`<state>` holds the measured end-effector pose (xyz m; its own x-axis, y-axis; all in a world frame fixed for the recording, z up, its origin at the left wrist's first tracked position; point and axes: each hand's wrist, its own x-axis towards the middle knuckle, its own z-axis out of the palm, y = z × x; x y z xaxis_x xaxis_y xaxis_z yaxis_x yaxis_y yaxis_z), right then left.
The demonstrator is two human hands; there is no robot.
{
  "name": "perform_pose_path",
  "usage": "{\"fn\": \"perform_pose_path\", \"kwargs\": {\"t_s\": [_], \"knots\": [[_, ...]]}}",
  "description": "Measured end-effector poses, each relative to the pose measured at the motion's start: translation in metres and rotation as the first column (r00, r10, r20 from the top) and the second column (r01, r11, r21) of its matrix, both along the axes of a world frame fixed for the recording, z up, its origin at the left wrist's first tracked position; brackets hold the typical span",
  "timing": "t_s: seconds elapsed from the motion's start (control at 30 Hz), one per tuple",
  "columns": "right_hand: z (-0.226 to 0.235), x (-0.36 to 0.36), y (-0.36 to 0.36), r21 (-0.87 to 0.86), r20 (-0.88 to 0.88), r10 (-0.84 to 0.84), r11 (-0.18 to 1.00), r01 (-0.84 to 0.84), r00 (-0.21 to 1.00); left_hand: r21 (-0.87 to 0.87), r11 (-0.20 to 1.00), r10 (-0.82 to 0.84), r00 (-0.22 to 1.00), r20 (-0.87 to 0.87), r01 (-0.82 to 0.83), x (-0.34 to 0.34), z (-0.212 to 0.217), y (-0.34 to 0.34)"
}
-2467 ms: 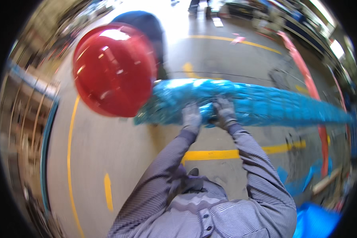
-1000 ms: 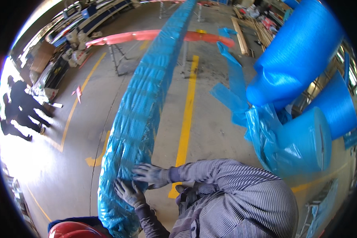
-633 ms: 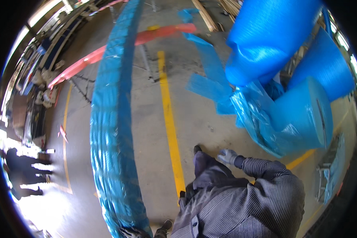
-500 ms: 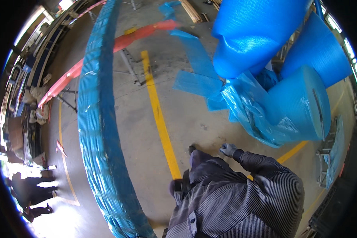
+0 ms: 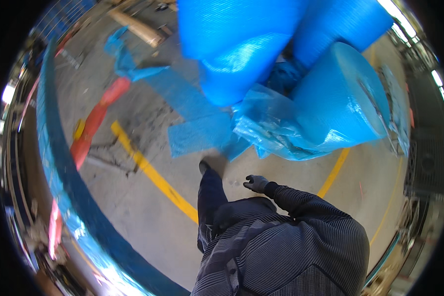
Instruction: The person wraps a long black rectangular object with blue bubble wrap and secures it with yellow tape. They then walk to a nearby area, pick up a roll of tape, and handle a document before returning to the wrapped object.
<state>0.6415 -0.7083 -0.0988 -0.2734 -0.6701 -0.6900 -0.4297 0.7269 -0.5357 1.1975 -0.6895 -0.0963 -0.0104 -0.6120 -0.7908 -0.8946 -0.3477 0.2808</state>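
Note:
My right hand (image 5: 255, 183), in a grey glove with a dark cuff, hangs in front of my body above the concrete floor. Its fingers are loosely curled with a gap at the thumb, and nothing shows in them. My left hand is out of sight. Closest to the right hand lies crumpled blue bubble wrap (image 5: 266, 126), trailing from a lighter blue roll (image 5: 325, 98) on its side. Behind it stand a big bright blue roll (image 5: 237, 39) and another blue roll (image 5: 343, 27). Flat bubble wrap sheet (image 5: 197, 135) spreads over the floor ahead of my foot.
A long bundle wrapped in blue film (image 5: 66, 163) curves along my left. Beyond it, a pink-wrapped support bar (image 5: 94, 118) on metal legs carries a yellow item (image 5: 79, 129). Wooden lengths (image 5: 138, 28) lie at the far left. Yellow lines (image 5: 155, 177) mark the floor.
My view has turned right, so the rolls now sit nearer the middle and the long bundle has slid to the left edge. One foot has stepped forward toward the loose wrap.

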Motion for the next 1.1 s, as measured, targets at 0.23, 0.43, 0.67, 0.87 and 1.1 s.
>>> {"fn": "perform_pose_path", "kwargs": {"t_s": [0.23, 0.43, 0.67, 0.87, 1.1], "knots": [[0.014, -0.09, -0.075, -0.057, -0.186, -0.303, 0.953, 0.298, 0.935, -0.175, 0.881, -0.445, 0.895, 0.008, 0.44, -0.005, -0.091, -0.352], [-0.005, -0.139, -0.066, 0.023, -0.188, -0.34, 0.936, 0.35, 0.922, -0.824, 0.478, -0.567, 0.824, -0.026, 0.303, -0.189, 0.033, -0.72], [-0.049, -0.173, -0.14, 0.274, -0.054, -0.454, 0.85, 0.451, 0.889, -0.705, 0.61, -0.493, 0.87, 0.019, 0.362, -0.362, 0.12, -0.767], [-0.04, -0.249, -0.325, -0.005, -0.163, -0.12, 0.993, 0.12, 0.979, -0.393, 0.858, -0.379, 0.924, -0.053, 0.33, -0.335, 0.095, -0.696], [0.015, -0.306, -0.643, -0.393, 0.015, -0.042, 0.918, 0.045, 0.999, -0.33, 0.942, -0.092, 0.991, -0.101, 0.054, -0.33, 0.078, -0.764]]}}
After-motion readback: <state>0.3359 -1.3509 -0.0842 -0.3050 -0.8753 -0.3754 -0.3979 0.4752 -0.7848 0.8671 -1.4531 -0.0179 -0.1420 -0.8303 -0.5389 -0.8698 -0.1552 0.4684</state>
